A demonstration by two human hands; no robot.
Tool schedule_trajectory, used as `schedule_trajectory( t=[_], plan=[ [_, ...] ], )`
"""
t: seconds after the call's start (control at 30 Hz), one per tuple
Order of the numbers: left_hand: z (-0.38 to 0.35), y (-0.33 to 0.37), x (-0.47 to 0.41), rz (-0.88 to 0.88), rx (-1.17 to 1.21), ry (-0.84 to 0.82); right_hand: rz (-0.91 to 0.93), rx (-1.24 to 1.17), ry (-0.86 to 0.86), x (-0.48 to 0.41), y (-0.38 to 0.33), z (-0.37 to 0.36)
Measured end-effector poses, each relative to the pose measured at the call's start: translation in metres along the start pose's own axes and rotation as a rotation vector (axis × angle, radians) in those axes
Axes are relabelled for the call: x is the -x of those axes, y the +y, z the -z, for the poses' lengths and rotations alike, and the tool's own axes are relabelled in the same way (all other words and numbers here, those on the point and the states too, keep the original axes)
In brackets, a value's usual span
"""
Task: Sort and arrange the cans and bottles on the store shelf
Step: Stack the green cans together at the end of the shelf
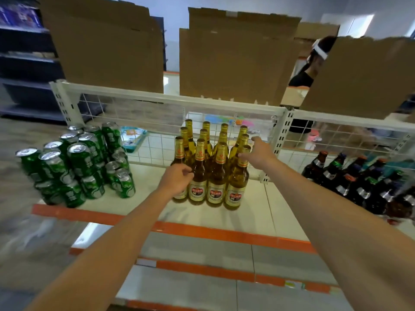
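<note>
Both bare forearms reach forward from the bottom edge, over the orange-edged lower shelves, to the white shelf (258, 209). The left hand (177, 179) has its fingers curled round the shoulder of the front-left bottle (179, 151) of the golden bottles (215, 171), gripping it. The right hand (258, 151) is higher, at the right side of the group: its thumb touches the neck of the front-right bottle (238, 187), while its fingers stretch loosely past the necks behind. The bottles stand upright in close rows mid-shelf. To their left are stacked green cans (78, 162); to the right, dark bottles (359, 182). Behind them is a wire mesh back (157, 122), with cardboard boxes (235, 57) above.
</note>
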State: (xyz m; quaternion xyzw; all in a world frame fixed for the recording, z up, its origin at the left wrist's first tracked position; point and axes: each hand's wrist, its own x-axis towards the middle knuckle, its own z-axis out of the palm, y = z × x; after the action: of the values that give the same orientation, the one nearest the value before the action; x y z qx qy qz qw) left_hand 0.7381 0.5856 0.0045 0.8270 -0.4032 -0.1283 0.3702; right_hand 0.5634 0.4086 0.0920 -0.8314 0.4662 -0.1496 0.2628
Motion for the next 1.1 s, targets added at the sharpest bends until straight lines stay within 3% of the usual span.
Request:
schedule_trajectory(
  t=[0.13,0.3,0.47,0.73,1.1],
  plan=[
    [0.038,0.009,0.008,-0.016,-0.094,0.039,0.082,0.128,0.034,0.024,-0.013,0.022],
    [0.075,0.020,0.031,-0.019,-0.383,-0.010,0.258,0.286,0.079,0.058,-0.029,0.026],
    [0.086,0.030,0.079,-0.006,-0.571,-0.075,0.422,0.379,-0.011,0.106,-0.042,-0.002],
    [0.108,0.006,0.144,0.054,-0.575,-0.065,0.462,0.332,-0.143,0.162,-0.061,-0.023],
    [0.151,-0.018,0.149,-0.008,-0.567,-0.024,0.449,0.344,-0.142,0.198,-0.104,-0.051]
  ],
)
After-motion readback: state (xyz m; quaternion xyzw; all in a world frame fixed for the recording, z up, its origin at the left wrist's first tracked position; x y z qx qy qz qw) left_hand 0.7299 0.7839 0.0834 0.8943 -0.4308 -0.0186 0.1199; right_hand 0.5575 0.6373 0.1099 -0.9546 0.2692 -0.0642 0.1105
